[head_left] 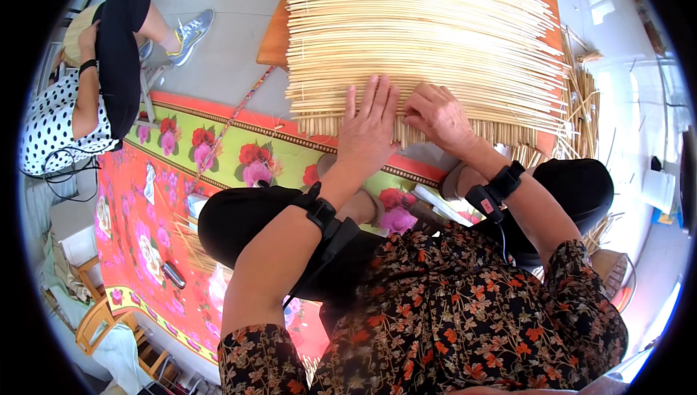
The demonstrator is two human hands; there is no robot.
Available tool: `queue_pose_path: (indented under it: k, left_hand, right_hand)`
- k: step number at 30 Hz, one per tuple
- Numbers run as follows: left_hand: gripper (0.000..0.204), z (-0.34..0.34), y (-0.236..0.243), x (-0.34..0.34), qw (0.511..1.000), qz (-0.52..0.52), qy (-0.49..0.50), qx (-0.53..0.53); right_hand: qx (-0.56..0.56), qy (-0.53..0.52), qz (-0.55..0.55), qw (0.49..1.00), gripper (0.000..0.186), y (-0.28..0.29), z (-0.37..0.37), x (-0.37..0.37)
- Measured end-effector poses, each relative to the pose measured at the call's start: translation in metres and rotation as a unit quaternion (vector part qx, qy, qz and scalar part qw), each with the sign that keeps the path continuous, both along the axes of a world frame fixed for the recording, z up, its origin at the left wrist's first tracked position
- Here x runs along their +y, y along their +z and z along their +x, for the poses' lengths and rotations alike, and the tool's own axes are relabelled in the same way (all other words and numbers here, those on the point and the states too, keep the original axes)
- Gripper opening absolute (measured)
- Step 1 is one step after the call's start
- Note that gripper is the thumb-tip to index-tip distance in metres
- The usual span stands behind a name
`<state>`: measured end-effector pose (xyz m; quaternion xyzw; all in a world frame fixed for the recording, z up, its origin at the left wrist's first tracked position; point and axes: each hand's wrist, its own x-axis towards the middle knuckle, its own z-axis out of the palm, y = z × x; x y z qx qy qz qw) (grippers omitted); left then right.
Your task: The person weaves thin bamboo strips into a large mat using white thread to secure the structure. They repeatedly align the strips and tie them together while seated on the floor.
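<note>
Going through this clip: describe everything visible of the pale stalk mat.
The stalk mat is straw-yellow, made of many thin, straight, plant-like stalks lying side by side across the view. Its left edge is fairly even, its right edge ragged. Along the near edge, short stalk ends point toward the person. It lies flat over an orange-brown table. The left hand rests palm down on the near edge; the right hand touches it there with bent fingers.
</note>
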<state>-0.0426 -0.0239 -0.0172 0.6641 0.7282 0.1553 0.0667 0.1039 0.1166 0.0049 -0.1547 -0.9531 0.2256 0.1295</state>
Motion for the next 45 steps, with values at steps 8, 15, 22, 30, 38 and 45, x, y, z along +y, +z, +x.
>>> queue_pose_path:
  k: [8,15,22,30,38,45]
  left_hand:
    - [0.108,0.001,0.0,0.001,1.0,-0.002,0.004,0.025]
    - [0.107,0.002,0.004,-0.001,0.998,-0.057,-0.007,0.029]
    - [0.116,0.0,0.0,-0.002,1.0,-0.019,-0.007,0.02]
    - [0.111,-0.001,0.007,0.0,0.999,-0.024,-0.022,-0.025]
    - [0.059,-0.02,0.017,0.019,0.983,0.045,-0.028,-0.176]
    - [0.007,-0.006,0.039,0.024,0.945,0.155,0.03,-0.286]
  right_hand:
    - [0.037,0.008,0.03,0.999,0.015,-0.003,-0.009,0.002]
    - [0.037,0.015,-0.083,0.996,0.016,0.022,-0.032,0.011]
    - [0.087,-0.014,-0.422,0.902,0.019,0.117,-0.061,0.045]
    - [0.143,-0.014,-0.322,0.936,0.012,0.121,-0.029,0.048]
    - [0.093,0.03,-0.334,0.938,0.007,0.134,-0.032,0.034]
    - [0.101,-0.028,-0.444,0.89,0.013,0.129,-0.03,0.032]
